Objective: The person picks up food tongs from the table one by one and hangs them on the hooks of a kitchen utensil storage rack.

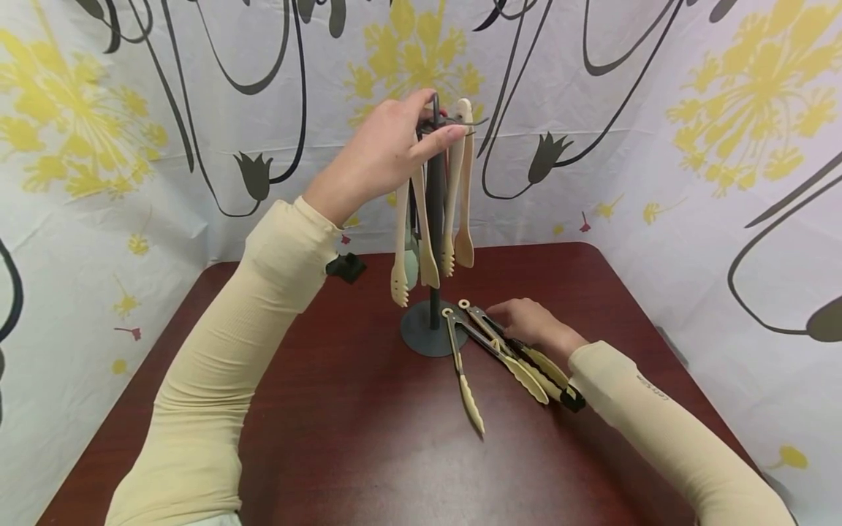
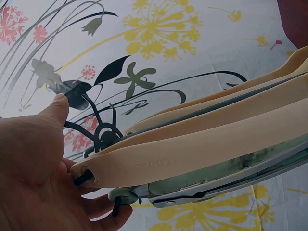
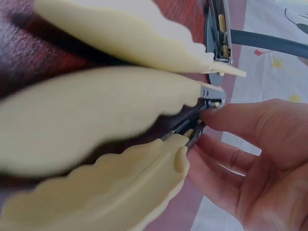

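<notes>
My left hand is at the top of a dark metal stand, its thumb and fingers spread about the hooks and touching them. Beige tongs and pale green tongs hang there; in the left wrist view a hook passes through the beige handle's hole. At the table's right, my right hand pinches the metal handle part of tongs with pale yellow scalloped tips. Beside it lie similar yellow-tipped tongs. Another pair of yellow-tipped tongs lies apart, nearer the front.
The stand's round base sits on a dark red-brown table. The loop ends of the lying tongs reach close to the base. A white patterned cloth surrounds the table on the back and both sides.
</notes>
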Demonstrator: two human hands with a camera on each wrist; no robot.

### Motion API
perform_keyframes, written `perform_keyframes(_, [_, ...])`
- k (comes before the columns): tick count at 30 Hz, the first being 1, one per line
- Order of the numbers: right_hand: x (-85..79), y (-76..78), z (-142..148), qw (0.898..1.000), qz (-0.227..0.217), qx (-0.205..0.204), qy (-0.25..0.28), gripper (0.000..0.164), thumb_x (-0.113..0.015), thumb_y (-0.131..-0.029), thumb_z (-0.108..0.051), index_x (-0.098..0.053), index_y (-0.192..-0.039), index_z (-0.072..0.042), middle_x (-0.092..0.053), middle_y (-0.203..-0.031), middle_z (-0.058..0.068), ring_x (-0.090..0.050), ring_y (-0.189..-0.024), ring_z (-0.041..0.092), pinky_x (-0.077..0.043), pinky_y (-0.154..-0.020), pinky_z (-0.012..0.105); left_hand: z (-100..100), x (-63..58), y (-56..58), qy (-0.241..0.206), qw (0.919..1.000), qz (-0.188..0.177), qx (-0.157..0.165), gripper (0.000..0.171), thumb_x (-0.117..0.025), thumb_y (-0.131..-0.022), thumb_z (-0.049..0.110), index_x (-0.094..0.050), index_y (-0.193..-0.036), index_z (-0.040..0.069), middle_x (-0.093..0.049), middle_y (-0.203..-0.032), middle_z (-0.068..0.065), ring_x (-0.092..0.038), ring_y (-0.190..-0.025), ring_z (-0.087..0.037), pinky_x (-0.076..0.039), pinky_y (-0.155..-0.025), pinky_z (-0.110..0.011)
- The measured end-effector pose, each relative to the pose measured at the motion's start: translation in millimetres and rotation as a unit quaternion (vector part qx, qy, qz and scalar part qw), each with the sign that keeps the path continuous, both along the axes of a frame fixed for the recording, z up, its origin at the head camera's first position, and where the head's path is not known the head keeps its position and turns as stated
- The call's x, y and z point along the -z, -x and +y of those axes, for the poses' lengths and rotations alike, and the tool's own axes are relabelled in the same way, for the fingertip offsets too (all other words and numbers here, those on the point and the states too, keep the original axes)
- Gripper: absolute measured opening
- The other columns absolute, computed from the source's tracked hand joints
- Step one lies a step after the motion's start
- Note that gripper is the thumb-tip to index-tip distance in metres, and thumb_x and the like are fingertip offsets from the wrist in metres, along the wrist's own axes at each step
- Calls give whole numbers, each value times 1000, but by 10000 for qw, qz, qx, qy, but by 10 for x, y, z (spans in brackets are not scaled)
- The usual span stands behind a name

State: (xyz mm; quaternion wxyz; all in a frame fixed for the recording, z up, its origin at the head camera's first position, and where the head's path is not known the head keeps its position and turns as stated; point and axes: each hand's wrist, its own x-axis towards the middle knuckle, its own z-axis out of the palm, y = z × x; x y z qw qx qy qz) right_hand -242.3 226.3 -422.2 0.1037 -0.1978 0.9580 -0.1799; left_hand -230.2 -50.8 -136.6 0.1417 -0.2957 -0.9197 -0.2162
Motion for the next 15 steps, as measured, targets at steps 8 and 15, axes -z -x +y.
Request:
perform_keyframes(8, [-39, -31, 119, 9987, -162, 466, 144, 58, -52, -83, 3, -55, -140, -5, -71, -116, 20, -46, -39, 11, -40, -42, 26, 17, -8, -17, 15, 9999, -29, -104, 55, -42, -98, 60, -48, -123, 11, -61, -106, -4, -55, -93, -19, -44, -87, -32])
perform_keyframes(15, [-15, -55, 173, 9963, -330, 780, 106, 61, -50, -81, 4, -54, -141, -4, -76, -91, 13, -48, -39, 12, -44, -42, 27, 37, 2, -23, 31, 9999, 69, -125, 55, -43, -98, 60, -48, -122, 10, -62, -103, -5, -53, -90, -19, -44, -85, -32])
